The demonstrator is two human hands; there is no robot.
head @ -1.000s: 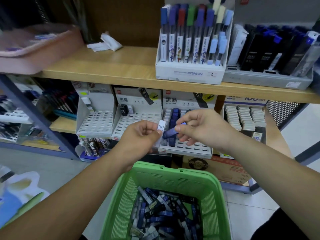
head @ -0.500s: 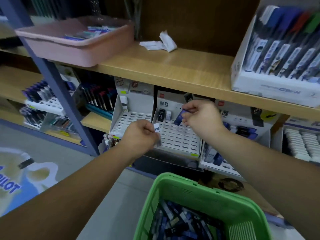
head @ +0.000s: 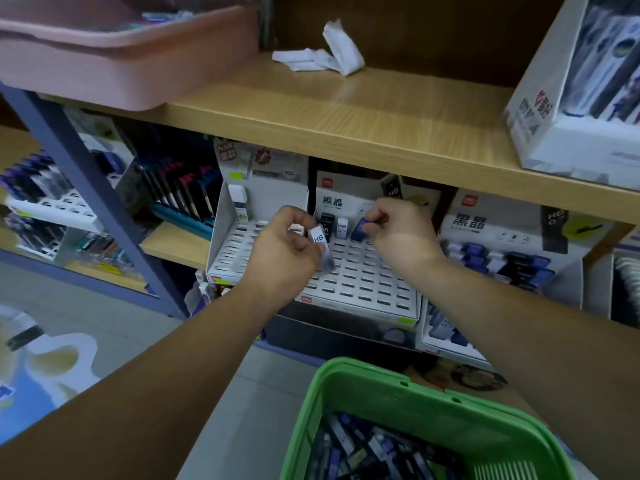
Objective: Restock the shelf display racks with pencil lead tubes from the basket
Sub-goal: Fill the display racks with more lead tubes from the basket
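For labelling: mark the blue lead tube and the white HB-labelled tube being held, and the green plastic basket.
blue lead tube (head: 360, 231), head view: its blue body.
white HB-labelled tube (head: 318, 238), head view: its label.
green plastic basket (head: 363, 372), head view: far rim.

Middle rack is white with a grid of dark slots. The labelled tube over its left edge shows a white tag with black HB, and the other tube at its top row is dark blue. The basket below it is bright green, the shelf above it is light woodgrain, and the tub up-left of it is dusty pink.
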